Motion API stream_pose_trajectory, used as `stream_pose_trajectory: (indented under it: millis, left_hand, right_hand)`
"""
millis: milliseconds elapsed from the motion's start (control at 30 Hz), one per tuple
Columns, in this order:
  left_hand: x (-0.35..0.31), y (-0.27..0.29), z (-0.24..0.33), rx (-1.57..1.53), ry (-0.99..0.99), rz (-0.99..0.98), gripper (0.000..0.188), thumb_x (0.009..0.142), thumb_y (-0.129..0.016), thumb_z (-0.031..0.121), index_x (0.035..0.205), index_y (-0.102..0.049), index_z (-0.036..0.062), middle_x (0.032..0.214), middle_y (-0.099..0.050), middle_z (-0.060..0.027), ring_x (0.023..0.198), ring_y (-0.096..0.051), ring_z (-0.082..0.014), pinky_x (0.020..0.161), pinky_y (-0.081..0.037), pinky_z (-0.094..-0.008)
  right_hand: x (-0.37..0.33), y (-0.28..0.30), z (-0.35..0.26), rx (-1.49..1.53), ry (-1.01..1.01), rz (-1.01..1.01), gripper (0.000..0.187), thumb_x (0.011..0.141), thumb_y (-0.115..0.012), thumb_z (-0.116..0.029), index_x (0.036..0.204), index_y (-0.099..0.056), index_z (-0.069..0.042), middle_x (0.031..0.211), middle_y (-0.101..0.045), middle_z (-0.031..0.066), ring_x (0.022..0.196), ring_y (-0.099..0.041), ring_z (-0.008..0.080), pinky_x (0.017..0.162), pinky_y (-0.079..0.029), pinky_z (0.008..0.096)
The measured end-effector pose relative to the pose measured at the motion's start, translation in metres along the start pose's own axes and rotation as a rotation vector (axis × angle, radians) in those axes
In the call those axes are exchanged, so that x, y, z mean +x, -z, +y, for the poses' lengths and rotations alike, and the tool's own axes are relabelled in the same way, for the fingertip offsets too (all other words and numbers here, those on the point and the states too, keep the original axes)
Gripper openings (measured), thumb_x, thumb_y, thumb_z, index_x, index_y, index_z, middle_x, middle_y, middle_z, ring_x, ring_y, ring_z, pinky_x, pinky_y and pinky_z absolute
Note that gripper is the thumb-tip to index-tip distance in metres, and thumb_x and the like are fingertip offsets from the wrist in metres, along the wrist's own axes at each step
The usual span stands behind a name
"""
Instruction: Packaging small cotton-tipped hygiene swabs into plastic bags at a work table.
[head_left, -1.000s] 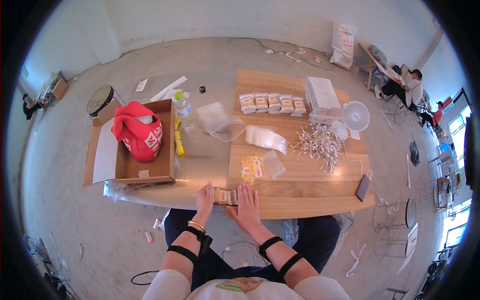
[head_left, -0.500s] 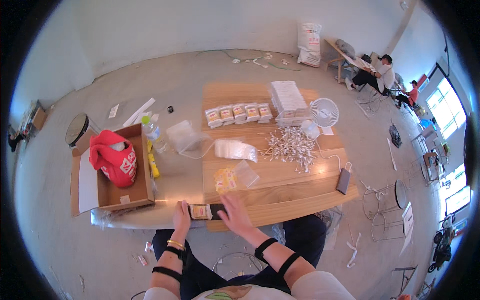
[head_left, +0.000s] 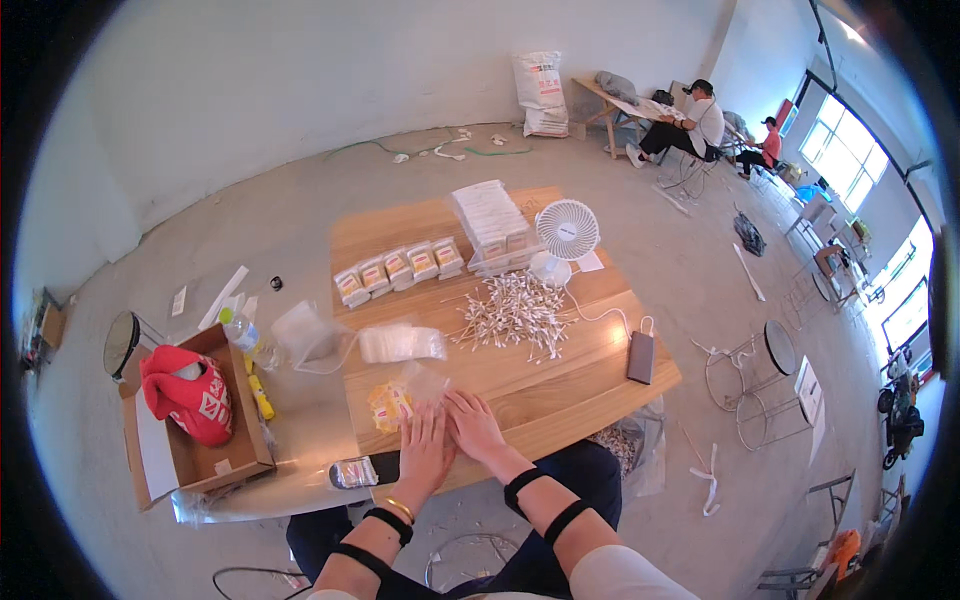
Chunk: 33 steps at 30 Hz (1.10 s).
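Side by side near the table's front edge are my left hand (head_left: pixel 425 445) and my right hand (head_left: pixel 474 425), fingers stretched forward. Their fingertips reach the lower edge of a small clear plastic bag (head_left: pixel 428 381); whether they grip it cannot be made out. Just left of the bag lies a loose pile of yellow printed cards (head_left: pixel 389 405). A small filled packet with a printed label (head_left: pixel 353 473) rests on a dark flat block (head_left: pixel 384 467), beside my left wrist. Beyond the bag is a heap of white cotton swabs (head_left: pixel 513 315).
Farther back stand a row of filled packets (head_left: pixel 397 268), a stack of white packs (head_left: pixel 490 222) and a white fan (head_left: pixel 566 235), cabled to a grey power bank (head_left: pixel 641 357). Clear bags (head_left: pixel 402 343) lie mid-table. Left are a bottle (head_left: pixel 240 330) and a carton (head_left: pixel 245 455) holding a red bag (head_left: pixel 190 395).
My left hand has left the packet on the dark block and moved right, up to the clear bag. My right hand now lies close beside it. The whole view has shifted.
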<state>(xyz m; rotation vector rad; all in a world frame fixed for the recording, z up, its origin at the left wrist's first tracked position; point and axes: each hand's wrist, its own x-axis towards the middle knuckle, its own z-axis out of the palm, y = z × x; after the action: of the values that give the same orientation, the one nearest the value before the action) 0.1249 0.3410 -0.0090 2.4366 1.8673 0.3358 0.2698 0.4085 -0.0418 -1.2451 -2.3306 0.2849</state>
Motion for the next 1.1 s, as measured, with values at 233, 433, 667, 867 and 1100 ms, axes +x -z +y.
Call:
stream_pose_trajectory:
  millis: [233,433,667,867,1100]
  left_hand:
    - [0.026,-0.038,-0.004,-0.023,0.081,-0.095,0.078,0.096,-0.044,0.05,0.151,-0.026,-0.0021,0.16,-0.02,-0.0204,0.15,-0.014,-0.0342,0.12,-0.008,-0.054]
    - [0.032,-0.033,0.007,-0.023,0.136,-0.04,0.079,0.096,-0.044,0.05,0.151,-0.025,-0.0035,0.16,-0.019,-0.0204,0.15,-0.013,-0.0331,0.121,-0.008,-0.0534]
    - [0.03,-0.025,0.008,-0.091,0.156,-0.062,0.082,0.095,-0.047,0.048,0.152,-0.02,-0.0048,0.159,-0.021,-0.0215,0.15,-0.015,-0.0332,0.121,-0.008,-0.0534]
    - [0.028,-0.026,0.006,-0.06,0.151,-0.078,0.084,0.094,-0.048,0.047,0.151,-0.018,-0.007,0.16,-0.019,-0.0223,0.15,-0.013,-0.0337,0.121,-0.007,-0.0535]
    - [0.037,-0.026,0.007,-0.279,0.156,-0.084,0.087,0.089,-0.059,0.036,0.151,-0.016,-0.0076,0.159,-0.017,-0.0253,0.15,-0.011,-0.0369,0.12,-0.007,-0.0555]
  right_hand:
    - [0.046,0.035,0.04,0.075,-0.214,0.061,0.036,0.088,-0.058,-0.014,0.123,-0.059,-0.007,0.128,-0.057,0.0135,0.114,-0.053,0.0358,0.097,-0.044,0.0472]
    - [0.106,0.022,0.059,-0.097,-0.054,0.093,0.033,0.085,-0.058,-0.012,0.118,-0.061,-0.006,0.13,-0.056,0.0115,0.114,-0.052,0.0325,0.098,-0.043,0.0445]
    - [0.115,0.025,0.087,-0.469,0.055,-0.029,0.025,0.083,-0.061,-0.019,0.106,-0.065,-0.011,0.117,-0.058,0.0054,0.114,-0.05,0.0251,0.099,-0.042,0.0385]
    - [0.061,0.035,0.088,-0.284,0.142,0.047,0.015,0.079,-0.063,-0.013,0.094,-0.065,-0.01,0.099,-0.06,0.0054,0.103,-0.053,0.0264,0.092,-0.044,0.0404]
    - [-0.004,0.027,0.046,0.019,0.057,-0.039,0.017,0.079,-0.065,-0.014,0.095,-0.063,-0.008,0.105,-0.06,0.0081,0.105,-0.052,0.0299,0.091,-0.044,0.0418]
